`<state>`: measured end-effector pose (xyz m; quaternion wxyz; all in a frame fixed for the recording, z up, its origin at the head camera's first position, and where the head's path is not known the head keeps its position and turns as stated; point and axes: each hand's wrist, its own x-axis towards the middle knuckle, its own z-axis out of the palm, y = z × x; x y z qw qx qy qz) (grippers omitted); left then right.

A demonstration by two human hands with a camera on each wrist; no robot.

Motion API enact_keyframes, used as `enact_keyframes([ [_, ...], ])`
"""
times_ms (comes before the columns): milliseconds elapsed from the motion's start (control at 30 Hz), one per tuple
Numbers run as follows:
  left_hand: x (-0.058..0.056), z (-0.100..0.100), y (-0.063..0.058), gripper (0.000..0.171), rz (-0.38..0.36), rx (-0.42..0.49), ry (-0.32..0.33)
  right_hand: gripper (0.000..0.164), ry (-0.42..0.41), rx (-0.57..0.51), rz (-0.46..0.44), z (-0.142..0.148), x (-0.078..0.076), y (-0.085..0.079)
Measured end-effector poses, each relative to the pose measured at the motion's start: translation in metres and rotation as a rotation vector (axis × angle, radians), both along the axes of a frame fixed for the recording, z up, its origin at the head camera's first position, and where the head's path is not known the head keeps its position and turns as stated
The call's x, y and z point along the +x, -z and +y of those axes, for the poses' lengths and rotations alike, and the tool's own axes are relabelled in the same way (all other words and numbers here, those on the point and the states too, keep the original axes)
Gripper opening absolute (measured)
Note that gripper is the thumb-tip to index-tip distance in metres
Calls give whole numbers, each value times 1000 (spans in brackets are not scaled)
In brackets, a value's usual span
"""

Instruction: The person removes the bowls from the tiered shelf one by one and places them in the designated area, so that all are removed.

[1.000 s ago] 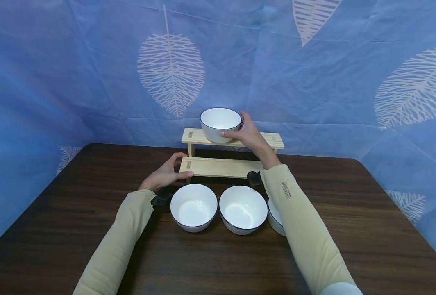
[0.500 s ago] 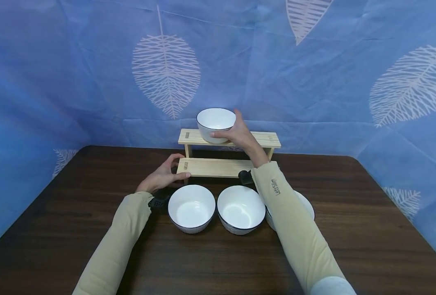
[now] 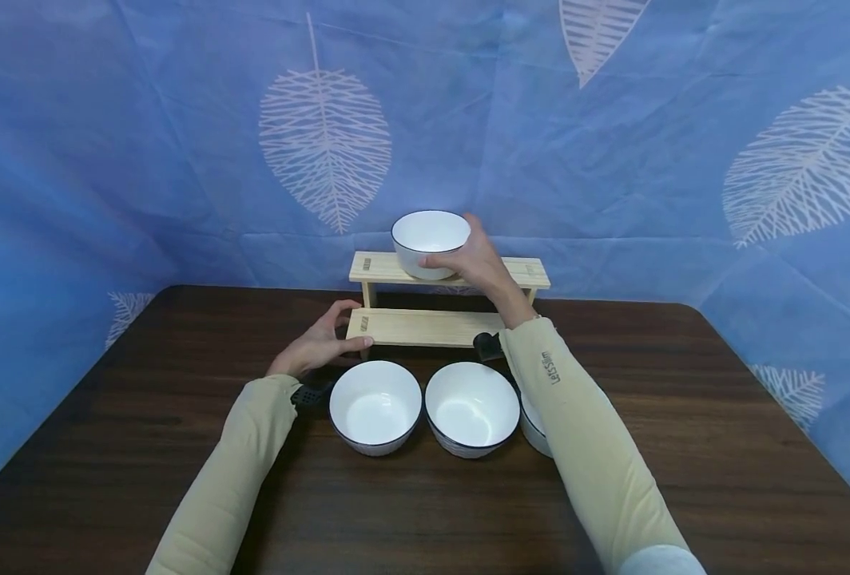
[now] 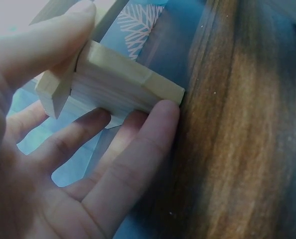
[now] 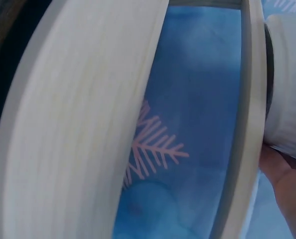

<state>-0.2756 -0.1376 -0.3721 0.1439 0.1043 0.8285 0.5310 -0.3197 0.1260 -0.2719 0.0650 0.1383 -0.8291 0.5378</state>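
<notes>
A two-tier wooden rack [image 3: 425, 327] of pale planks stands at the back of the table. On its upper shelf is a white bowl with a dark rim [image 3: 428, 239]. My right hand [image 3: 478, 259] grips this bowl by its right side, thumb in front; in the right wrist view the bowl [image 5: 292, 84] is partly cut off. My left hand [image 3: 320, 339] holds the rack's left end, its thumb over the lower shelf. In the left wrist view the fingertips touch the rack's wooden leg [image 4: 118, 79].
In front of the rack stand a left white bowl [image 3: 375, 407], a middle white bowl [image 3: 472, 406] and a right bowl [image 3: 534, 427], mostly hidden by my right sleeve [image 3: 590, 431]. The dark wooden table [image 3: 367, 511] meets a blue leaf-patterned cloth [image 3: 202, 144] behind.
Over the last half second my right hand and the bowl have shifted slightly right along the upper shelf. My left hand keeps its hold on the rack. The head view has shifted slightly.
</notes>
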Motion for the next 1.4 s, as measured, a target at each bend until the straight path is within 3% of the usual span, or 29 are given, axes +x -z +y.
enact_keyframes([
  [267,-1,-1,0,78,11,-9,-2,85,-8,-16,48,11,6,-13],
  [667,-4,-4,-1,76,49,29,17,86,7,-22,80,35,19,-28],
  [1067,-5,1,-2,76,69,3,28,84,45,26,122,70,34,-36],
  [1400,-2,-4,1,76,41,2,23,91,91,39,66,95,47,-31],
])
